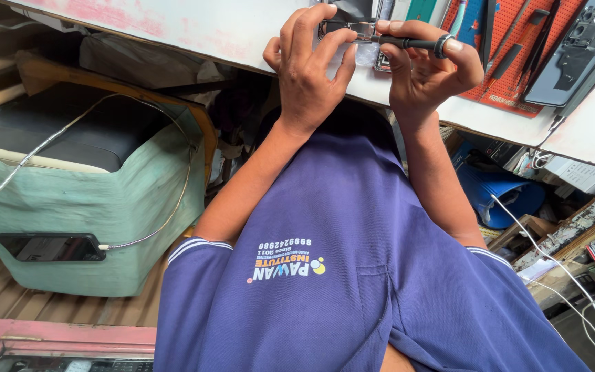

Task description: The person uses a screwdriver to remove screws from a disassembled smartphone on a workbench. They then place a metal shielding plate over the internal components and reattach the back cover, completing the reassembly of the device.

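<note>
Upside-down view from the head camera. Largest, a purple shirt [352, 275] filling the lower middle, both forearms running up from it to a white bench [228, 31] across the top. Left of the shirt, a pale green box [84, 220] with a black top, a metal hose [43, 145] draped over it and a dark phone [49, 246] lying against its side. Right of the shirt, a blue bin [500, 193] under the bench edge, white cables [552, 258] trailing past it toward the lower right corner. On the bench, up and right of the shirt, a red mat [518, 62] carrying slim dark tools, and beside it a black phone back [580, 48] lying flat at an angle. Directly above the shirt, at the bench edge, both hands close together over a small opened device [352, 29], metal frame showing between the fingers. Left hand [308, 69] curled, fingertips pinching the near edge of the device and holding it on the bench. Right hand [428, 69] closed round a black screwdriver [408, 43], shaft lying sideways with the tip at the device, forefinger pressed on the ringed end cap. Hands nearly touching at the thumbs. Smaller parts of the device hidden behind the fingers.
</note>
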`<state>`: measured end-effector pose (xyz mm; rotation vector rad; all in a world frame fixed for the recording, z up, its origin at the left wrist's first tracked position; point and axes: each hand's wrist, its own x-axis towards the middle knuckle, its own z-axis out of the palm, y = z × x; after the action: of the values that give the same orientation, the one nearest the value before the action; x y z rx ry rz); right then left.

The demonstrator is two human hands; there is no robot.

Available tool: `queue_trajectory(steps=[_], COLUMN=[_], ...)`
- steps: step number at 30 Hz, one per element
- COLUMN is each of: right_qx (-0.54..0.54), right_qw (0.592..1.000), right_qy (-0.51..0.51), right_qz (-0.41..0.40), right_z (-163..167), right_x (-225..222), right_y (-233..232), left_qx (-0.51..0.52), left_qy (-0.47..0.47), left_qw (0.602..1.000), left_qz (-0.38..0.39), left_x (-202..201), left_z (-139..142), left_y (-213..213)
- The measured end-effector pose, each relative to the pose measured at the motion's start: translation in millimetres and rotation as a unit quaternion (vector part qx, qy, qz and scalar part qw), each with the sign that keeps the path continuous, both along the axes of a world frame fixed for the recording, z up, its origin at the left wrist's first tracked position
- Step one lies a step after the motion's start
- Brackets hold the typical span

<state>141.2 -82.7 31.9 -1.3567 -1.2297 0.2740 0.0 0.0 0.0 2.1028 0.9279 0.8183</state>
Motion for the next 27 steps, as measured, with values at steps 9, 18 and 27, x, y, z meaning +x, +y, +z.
queue_trajectory(steps=[9, 18, 27], right_qx=[0.001, -0.010, -0.052], right_qw=[1.000, 0.997, 0.988], right_qy=[-0.027, -0.073, -0.144], right_qz=[0.009, 0.010, 0.023], right_z=[4.2, 8.6, 21.5], right_x=[8.8, 8.0, -21.1], right_y=[1.5, 1.9, -10.4], left_qx=[0.008, 0.186, 0.232], left_qy=[0.008, 0.063, 0.106], left_qw=[1.000, 0.980, 0.965], left_qz=[-0.007, -0.040, -0.063], left_x=[5.6, -1.7, -33.4], left_z=[4.3, 11.3, -2.4], left_y=[3.6, 6.3, -9.6])
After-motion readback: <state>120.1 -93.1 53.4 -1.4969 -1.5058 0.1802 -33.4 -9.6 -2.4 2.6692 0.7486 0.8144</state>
